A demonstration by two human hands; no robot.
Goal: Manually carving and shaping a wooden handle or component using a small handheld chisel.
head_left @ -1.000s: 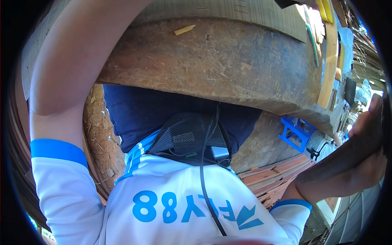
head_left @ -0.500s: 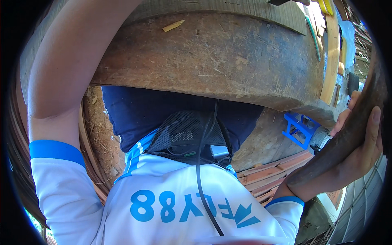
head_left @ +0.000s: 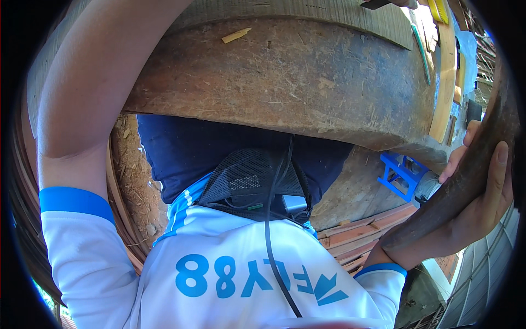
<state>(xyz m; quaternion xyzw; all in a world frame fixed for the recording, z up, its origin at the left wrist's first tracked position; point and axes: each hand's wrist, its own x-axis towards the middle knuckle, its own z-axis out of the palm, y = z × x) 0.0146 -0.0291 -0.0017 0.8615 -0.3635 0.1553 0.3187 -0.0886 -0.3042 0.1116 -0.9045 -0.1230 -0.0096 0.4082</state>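
My right hand is raised at the far right, wrapped round a long, dark, curved piece of wood. Its thumb lies on one side and fingertips show on the other; the wood runs back along my forearm. My left arm reaches up past the top edge. A sliver of a hand, probably my left, shows at that edge beside a dark flat blade-like piece; its fingers are mostly cut off. Beneath lies a pale grained board on a thick worn wooden bench.
A wood splinter lies on the bench. Toward the right are a thin green stick, a light wooden strip and a yellow object. A blue plastic stool stands beyond the bench edge, with stacked reddish planks below.
The dark blade-like piece and the board at the top show slightly lower in view. My right hand and the dark wood have shifted only slightly; my left arm has hardly moved.
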